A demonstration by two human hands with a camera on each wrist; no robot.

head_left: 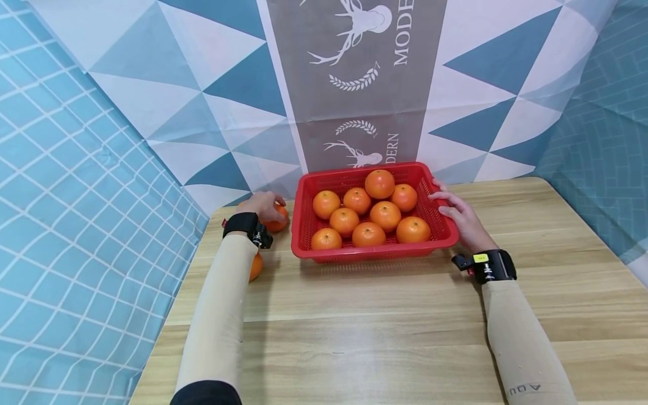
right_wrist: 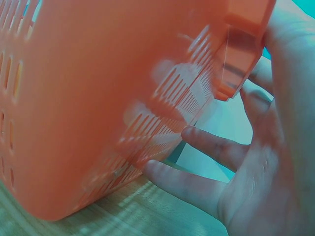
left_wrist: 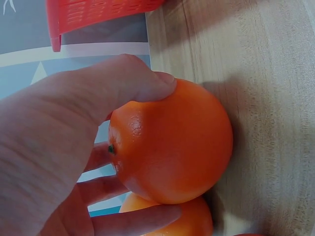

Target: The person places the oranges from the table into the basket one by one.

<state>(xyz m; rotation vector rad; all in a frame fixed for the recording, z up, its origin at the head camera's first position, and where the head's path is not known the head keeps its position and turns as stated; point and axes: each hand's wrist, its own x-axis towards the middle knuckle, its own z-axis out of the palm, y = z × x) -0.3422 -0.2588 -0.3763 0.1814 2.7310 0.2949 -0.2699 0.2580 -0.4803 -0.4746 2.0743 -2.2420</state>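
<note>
My left hand [head_left: 260,205] grips an orange [head_left: 278,220] on the wooden table, just left of the red basket [head_left: 304,225]. In the left wrist view the thumb [left_wrist: 142,81] lies on top of this orange [left_wrist: 172,142] and the fingers curl under it. A second orange [left_wrist: 172,221] lies right behind it. My right hand [head_left: 455,212] rests against the basket's right side. Its spread, fairly straight fingers [right_wrist: 211,147] touch the slotted outer wall [right_wrist: 108,98] under the rim, with the thumb up by the rim. Several oranges [head_left: 385,215] fill the basket.
Another orange [head_left: 256,266] sits on the table, half hidden by my left forearm. A patterned cloth backdrop [head_left: 354,84] hangs right behind the basket. The table's left edge [head_left: 197,264] runs close to my left arm. Bare wood [head_left: 364,332] stretches in front of the basket.
</note>
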